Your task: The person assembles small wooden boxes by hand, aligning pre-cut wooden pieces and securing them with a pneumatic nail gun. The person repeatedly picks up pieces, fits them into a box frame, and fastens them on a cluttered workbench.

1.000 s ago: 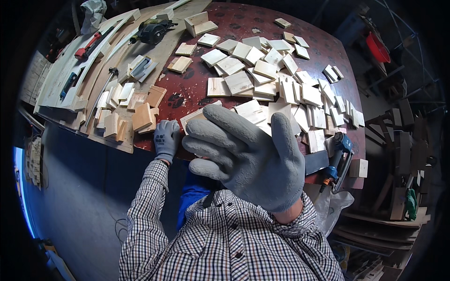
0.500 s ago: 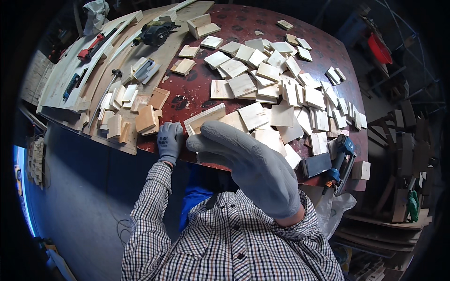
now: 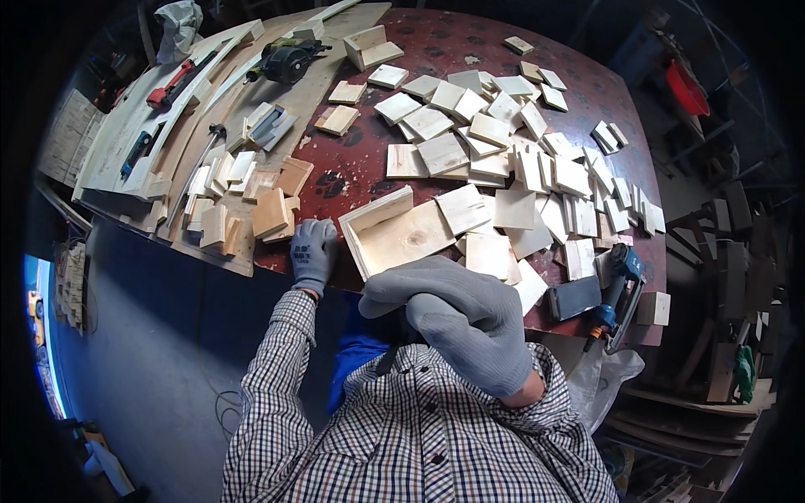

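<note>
My left hand (image 3: 314,256), in a grey work glove, rests at the near edge of the red table (image 3: 356,163). Its fingers are curled down and closed; whatever is under them is hidden. Beside it lies a block of joined wood pieces (image 3: 270,213). My right hand (image 3: 461,323), gloved alike, hovers in front of my chest over the table's near edge. Its fingers are bent inward with the thumb folded near them, and nothing shows in the grasp. Just beyond it lies a wooden assembly (image 3: 402,239) with upright sides, partly covered by a loose wooden board (image 3: 463,209).
Many small boards (image 3: 442,154) lie heaped across the table. A blue nail gun (image 3: 619,285) sits at the right edge, beside a dark block (image 3: 574,298). Leftward are a circular saw (image 3: 287,60), a hammer (image 3: 216,131) and a red tool (image 3: 172,86). A red basin (image 3: 687,87) is far right.
My right hand has drawn back toward my body and its fingers have curled in, uncovering more of the wooden assembly. My left hand stays at the table edge. The view has shifted slightly.
</note>
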The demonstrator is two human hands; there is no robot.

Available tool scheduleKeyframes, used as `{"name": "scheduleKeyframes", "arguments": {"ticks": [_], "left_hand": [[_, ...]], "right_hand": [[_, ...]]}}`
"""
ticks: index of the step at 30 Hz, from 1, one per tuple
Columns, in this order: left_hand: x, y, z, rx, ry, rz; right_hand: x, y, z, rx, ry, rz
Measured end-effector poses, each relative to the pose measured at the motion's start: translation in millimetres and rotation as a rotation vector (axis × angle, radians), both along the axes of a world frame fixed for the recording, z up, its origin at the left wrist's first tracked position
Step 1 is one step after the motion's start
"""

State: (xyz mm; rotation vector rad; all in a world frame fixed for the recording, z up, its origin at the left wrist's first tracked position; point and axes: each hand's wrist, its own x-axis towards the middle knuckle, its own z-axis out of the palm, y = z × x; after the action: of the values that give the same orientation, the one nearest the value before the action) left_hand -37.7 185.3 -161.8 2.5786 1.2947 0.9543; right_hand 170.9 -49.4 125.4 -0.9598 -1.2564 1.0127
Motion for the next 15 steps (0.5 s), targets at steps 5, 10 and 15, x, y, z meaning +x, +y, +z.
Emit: {"name": "scheduleKeyframes", "arguments": {"ticks": [5, 10, 15], "left_hand": [[-2.8, 0.6, -0.9, 0.014, 0.012, 0.006], [-1.3, 0.7, -1.7, 0.011, 0.009, 0.005], [-0.3, 1.0, -1.7, 0.011, 0.001, -0.002]], "right_hand": [[-1.4, -0.4, 1.2, -0.041, 0.116, 0.042], [-1.5, -1.4, 1.1, -0.099, 0.129, 0.028], [-1.2, -1.5, 3.9, -0.11, 0.101, 0.012]]}}
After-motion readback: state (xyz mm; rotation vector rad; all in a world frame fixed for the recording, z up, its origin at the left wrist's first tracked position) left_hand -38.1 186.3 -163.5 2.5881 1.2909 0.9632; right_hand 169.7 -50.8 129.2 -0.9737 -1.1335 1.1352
